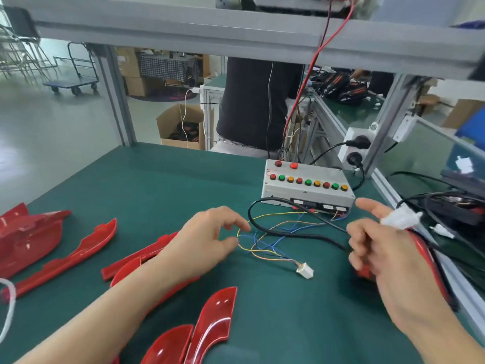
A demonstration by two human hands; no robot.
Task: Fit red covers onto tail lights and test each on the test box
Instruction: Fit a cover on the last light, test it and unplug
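Far left, we see a flat trolley [72, 84] parked on the floor. Beyond the green mat [162, 185], an open cardboard box [181, 127] sits beside a person in dark clothing [252, 101].

One head-worn camera looks forward and down, close over the green table [162, 185], test box [307, 191] just ahead.

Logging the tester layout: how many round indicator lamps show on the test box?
11 on the test box: two red at the back left, and nine in a row across the top, red, green and amber repeating.
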